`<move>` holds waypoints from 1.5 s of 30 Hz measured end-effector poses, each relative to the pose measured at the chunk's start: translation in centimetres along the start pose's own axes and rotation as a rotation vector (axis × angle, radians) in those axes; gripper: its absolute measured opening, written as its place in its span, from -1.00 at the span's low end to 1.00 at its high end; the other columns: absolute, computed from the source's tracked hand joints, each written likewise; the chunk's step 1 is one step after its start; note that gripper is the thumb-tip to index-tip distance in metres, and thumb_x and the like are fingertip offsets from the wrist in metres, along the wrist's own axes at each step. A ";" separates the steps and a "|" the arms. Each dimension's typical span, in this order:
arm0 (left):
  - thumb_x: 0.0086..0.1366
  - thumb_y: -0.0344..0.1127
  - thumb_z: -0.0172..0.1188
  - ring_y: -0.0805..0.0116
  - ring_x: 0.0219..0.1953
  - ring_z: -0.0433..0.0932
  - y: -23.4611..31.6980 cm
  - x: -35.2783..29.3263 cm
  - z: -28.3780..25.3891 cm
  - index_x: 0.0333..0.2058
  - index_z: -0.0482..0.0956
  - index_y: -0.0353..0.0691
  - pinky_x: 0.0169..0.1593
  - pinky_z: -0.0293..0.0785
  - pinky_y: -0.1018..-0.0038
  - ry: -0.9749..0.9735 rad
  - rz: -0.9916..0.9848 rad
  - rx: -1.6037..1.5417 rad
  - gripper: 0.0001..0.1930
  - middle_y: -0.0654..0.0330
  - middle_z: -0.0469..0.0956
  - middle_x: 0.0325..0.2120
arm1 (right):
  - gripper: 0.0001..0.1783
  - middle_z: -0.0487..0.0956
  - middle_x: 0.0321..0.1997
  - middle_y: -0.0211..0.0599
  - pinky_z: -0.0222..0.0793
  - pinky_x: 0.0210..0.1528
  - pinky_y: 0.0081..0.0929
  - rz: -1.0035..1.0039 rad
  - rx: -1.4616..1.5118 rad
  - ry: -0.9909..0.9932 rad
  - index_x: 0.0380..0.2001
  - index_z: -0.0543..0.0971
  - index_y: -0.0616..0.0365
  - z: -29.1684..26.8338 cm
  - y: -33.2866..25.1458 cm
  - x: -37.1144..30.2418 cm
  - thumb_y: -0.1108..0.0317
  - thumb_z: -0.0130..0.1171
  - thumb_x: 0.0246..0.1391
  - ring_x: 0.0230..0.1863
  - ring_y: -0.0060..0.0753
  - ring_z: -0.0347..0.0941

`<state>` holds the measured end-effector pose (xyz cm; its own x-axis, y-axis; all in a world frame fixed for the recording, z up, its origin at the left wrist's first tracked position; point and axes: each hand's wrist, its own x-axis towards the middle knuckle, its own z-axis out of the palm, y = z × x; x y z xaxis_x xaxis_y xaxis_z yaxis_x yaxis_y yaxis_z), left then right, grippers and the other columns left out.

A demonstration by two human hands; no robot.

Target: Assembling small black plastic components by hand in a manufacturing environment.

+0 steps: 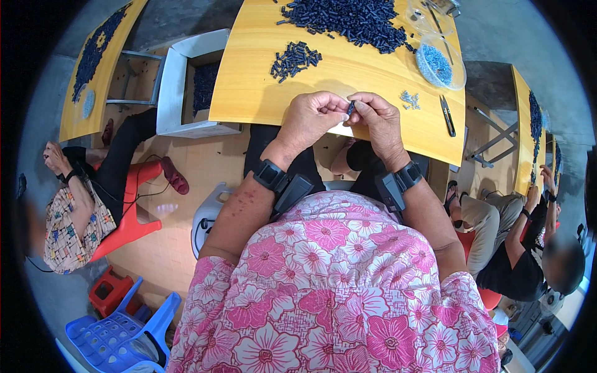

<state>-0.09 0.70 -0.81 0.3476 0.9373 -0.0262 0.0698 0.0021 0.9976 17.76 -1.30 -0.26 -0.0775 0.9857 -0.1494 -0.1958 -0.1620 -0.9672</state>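
Note:
Over the near edge of the wooden table, my left hand (315, 118) and my right hand (375, 122) meet fingertip to fingertip. Between them is a small dark cylindrical piece (351, 108), pinched from both sides; its details are partly covered by my fingers. A small pile of similar dark pieces (295, 61) lies beyond my left hand. To the right of my right hand are a few small pale-blue parts (410, 99) and a pair of dark-handled thread snips (448, 115).
A large heap of dark pieces (348, 18) covers the table's far side. A clear tub of light-blue parts (437, 64) stands at the right edge. A white box (186, 87) sits left of the table. People work at tables on both sides; a blue plastic chair (118, 326) is lower left.

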 end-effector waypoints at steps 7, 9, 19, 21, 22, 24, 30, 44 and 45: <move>0.17 -0.50 0.28 0.64 -0.34 0.56 0.1 0.0 -0.1 -0.24 0.64 -0.33 -0.21 0.51 0.65 -0.049 -0.045 0.000 -0.84 0.28 0.65 -0.37 | -0.83 0.54 -0.46 -0.45 0.48 -0.24 -0.60 -0.021 -0.038 0.009 -0.19 0.62 0.22 0.1 -0.1 -0.1 0.49 0.08 0.21 -0.39 -0.63 0.46; 0.17 -0.51 0.28 0.64 -0.34 0.56 0.3 -0.1 -0.1 -0.24 0.64 -0.33 -0.21 0.51 0.65 -0.049 -0.047 -0.001 -0.84 0.28 0.65 -0.37 | -0.83 0.54 -0.46 -0.45 0.48 -0.24 -0.61 -0.029 -0.028 0.017 -0.20 0.62 0.23 0.1 -0.1 -0.2 0.49 0.08 0.21 -0.39 -0.64 0.46; 0.20 -0.50 0.26 0.64 -0.36 0.57 0.5 -0.1 0.1 -0.24 0.64 -0.33 -0.21 0.51 0.67 -0.049 -0.042 -0.040 -0.86 0.27 0.66 -0.37 | -0.83 0.54 -0.46 -0.45 0.47 -0.26 -0.62 -0.055 -0.054 0.027 -0.19 0.61 0.25 0.1 0.0 -0.2 0.49 0.07 0.22 -0.39 -0.65 0.45; 0.20 -0.49 0.26 0.63 -0.35 0.57 0.4 -0.1 0.1 -0.24 0.64 -0.34 -0.21 0.51 0.67 -0.049 -0.039 -0.035 -0.86 0.26 0.67 -0.37 | -0.83 0.54 -0.47 -0.45 0.46 -0.27 -0.62 -0.049 -0.043 0.026 -0.19 0.61 0.25 0.1 0.0 -0.2 0.48 0.06 0.22 -0.40 -0.64 0.45; 0.21 -0.49 0.25 0.63 -0.35 0.57 0.4 -0.1 0.1 -0.25 0.64 -0.34 -0.21 0.51 0.67 -0.049 -0.036 -0.030 -0.87 0.25 0.67 -0.37 | -0.83 0.54 -0.47 -0.45 0.46 -0.27 -0.62 -0.049 -0.043 0.026 -0.19 0.61 0.25 0.2 0.0 -0.2 0.48 0.06 0.22 -0.40 -0.64 0.45; 0.21 -0.49 0.25 0.63 -0.35 0.58 0.5 -0.1 0.0 -0.25 0.64 -0.34 -0.21 0.51 0.67 -0.051 -0.035 -0.025 -0.87 0.25 0.67 -0.37 | -0.82 0.53 -0.48 -0.45 0.47 -0.26 -0.62 -0.037 -0.060 0.037 -0.19 0.61 0.25 0.2 -0.1 -0.2 0.48 0.06 0.21 -0.40 -0.64 0.46; 0.21 -0.48 0.26 0.62 -0.34 0.59 0.7 -0.2 0.0 -0.26 0.63 -0.35 -0.21 0.51 0.66 -0.058 -0.034 -0.027 -0.87 0.24 0.67 -0.38 | -0.82 0.54 -0.47 -0.44 0.47 -0.26 -0.62 -0.036 -0.053 0.036 -0.20 0.61 0.24 0.4 -0.3 -0.3 0.48 0.06 0.21 -0.40 -0.63 0.46; 0.20 -0.39 0.28 0.58 -0.38 0.62 0.9 -0.4 0.3 -0.29 0.66 -0.34 -0.25 0.54 0.63 -0.036 0.004 -0.048 -0.84 0.23 0.69 -0.43 | -0.83 0.55 -0.46 -0.44 0.48 -0.26 -0.61 -0.032 -0.037 0.037 -0.21 0.61 0.24 0.4 -0.3 -0.5 0.50 0.06 0.21 -0.40 -0.64 0.46; 0.21 -0.42 0.27 0.60 -0.36 0.60 1.0 -0.3 0.2 -0.28 0.65 -0.35 -0.23 0.53 0.64 -0.046 -0.008 -0.008 -0.86 0.24 0.67 -0.41 | -0.84 0.55 -0.46 -0.43 0.47 -0.25 -0.61 -0.038 -0.031 0.033 -0.21 0.61 0.24 0.3 -0.2 -0.5 0.50 0.06 0.21 -0.41 -0.64 0.46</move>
<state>0.08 0.29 0.20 0.3895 0.9203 -0.0374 0.0656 0.0128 0.9978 17.53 -1.81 0.07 -0.0383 0.9922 -0.1187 -0.1675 -0.1235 -0.9781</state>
